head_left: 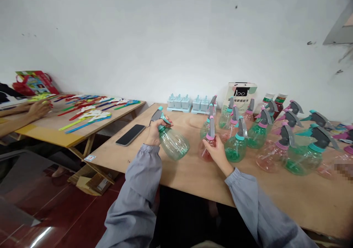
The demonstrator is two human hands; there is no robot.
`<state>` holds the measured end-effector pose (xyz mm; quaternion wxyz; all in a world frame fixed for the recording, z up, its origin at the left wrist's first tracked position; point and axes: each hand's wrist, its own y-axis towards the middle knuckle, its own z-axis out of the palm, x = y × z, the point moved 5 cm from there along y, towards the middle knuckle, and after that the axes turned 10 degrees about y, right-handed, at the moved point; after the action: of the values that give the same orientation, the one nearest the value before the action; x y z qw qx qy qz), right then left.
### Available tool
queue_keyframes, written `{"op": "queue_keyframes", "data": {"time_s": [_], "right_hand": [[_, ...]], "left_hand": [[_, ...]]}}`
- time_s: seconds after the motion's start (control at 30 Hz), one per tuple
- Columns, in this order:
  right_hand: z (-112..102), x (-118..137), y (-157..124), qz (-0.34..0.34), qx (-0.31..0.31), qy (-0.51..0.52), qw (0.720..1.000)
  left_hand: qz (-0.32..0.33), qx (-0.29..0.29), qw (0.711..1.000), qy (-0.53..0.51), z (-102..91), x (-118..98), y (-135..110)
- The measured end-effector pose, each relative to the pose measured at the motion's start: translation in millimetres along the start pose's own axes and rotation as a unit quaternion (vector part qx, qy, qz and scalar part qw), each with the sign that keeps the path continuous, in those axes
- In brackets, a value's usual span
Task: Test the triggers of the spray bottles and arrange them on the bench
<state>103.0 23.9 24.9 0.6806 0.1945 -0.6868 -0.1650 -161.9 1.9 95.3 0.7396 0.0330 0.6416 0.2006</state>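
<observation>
My left hand (154, 131) is wrapped round the neck of a green spray bottle (176, 145), which it holds tilted above the table, its trigger head pointing up and left. My right hand (216, 150) has its fingers closed on a pink spray bottle (204, 155) that stands upright on the table. Some of those fingers are hidden behind the bottle. Just right of it stands another green spray bottle (235, 148), with a pink spray bottle (271, 158) farther right. Several more pink and green ones with grey triggers crowd the right side.
A phone (130, 135) lies on the wooden table (171, 174). Pale blue popsicle molds (178, 103), a printed bag (239, 93) and red bottles stand along the wall. On the left table (63, 134), another person's hands (38, 110) are near colourful plastic strips (93, 114).
</observation>
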Motion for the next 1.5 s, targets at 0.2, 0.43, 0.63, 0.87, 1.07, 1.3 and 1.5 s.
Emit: {"op": "queue_keyframes", "data": {"time_s": [0.2,0.43,0.63,0.87,1.07,1.3,1.5], "right_hand": [[0.6,-0.6,-0.2,-0.003,0.003,0.003,1.000],[2.2,0.0,-1.0,-0.009,0.015,0.006,1.000],[1.5,0.2,-0.7,-0.007,0.016,-0.003,1.000],[1.3,1.8,-0.2,-0.009,0.012,0.000,1.000],[1.6,1.2,-0.2,-0.006,0.011,0.009,1.000],[1.7,-1.8,0.1,-0.019,0.011,0.006,1.000],[1.0,-4.2,0.7,-0.019,0.012,0.005,1.000]], "left_hand": [[0.009,0.025,0.999,0.023,-0.2,4.3,2.6],[-0.027,0.075,0.996,0.038,14.6,4.0,1.5],[-0.042,0.039,0.995,0.079,11.2,3.5,2.7],[-0.040,0.064,0.992,0.097,22.0,0.6,-1.1],[-0.059,0.017,0.994,0.089,20.5,-1.7,-1.5],[-0.078,0.044,0.990,0.105,22.9,-1.2,-2.4],[-0.015,0.005,0.990,0.137,14.6,-4.3,0.4]]}}
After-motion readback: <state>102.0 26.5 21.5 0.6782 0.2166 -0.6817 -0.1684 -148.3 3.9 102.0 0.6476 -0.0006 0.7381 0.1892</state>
